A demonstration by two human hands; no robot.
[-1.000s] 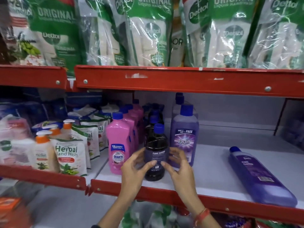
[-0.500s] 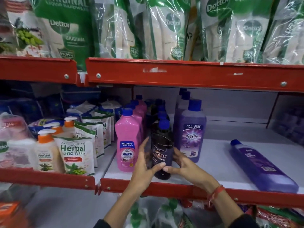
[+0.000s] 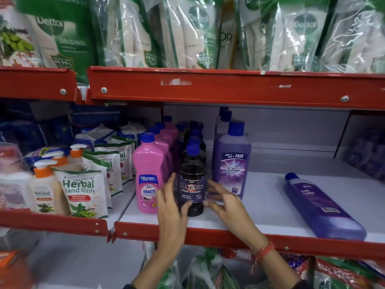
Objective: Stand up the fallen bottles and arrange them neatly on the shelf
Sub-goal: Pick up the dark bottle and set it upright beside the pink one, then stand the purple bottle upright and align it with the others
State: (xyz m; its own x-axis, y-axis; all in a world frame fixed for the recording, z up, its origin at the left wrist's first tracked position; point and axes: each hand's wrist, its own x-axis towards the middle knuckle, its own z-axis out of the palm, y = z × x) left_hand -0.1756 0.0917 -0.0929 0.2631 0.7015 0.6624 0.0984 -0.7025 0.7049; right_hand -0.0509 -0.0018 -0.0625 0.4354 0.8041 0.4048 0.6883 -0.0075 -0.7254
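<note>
A person's left hand [image 3: 170, 207] and right hand [image 3: 224, 203], fingers spread, cup either side of a dark upright plastic bottle with a blue cap [image 3: 192, 182], thumbs touching its base near the white shelf's red front lip [image 3: 208, 236]. Well to the right of the right hand, a long purple plastic bottle [image 3: 320, 207] lies on its side. To finish well, keep both palms steady, square the label forward, and release gently so it stays level with the neighbouring pink bottle [image 3: 149, 176].

Both hands flank upright dark bottle [image 3: 192, 184]; purple bottle [image 3: 321, 207] lies fallen right.
</note>
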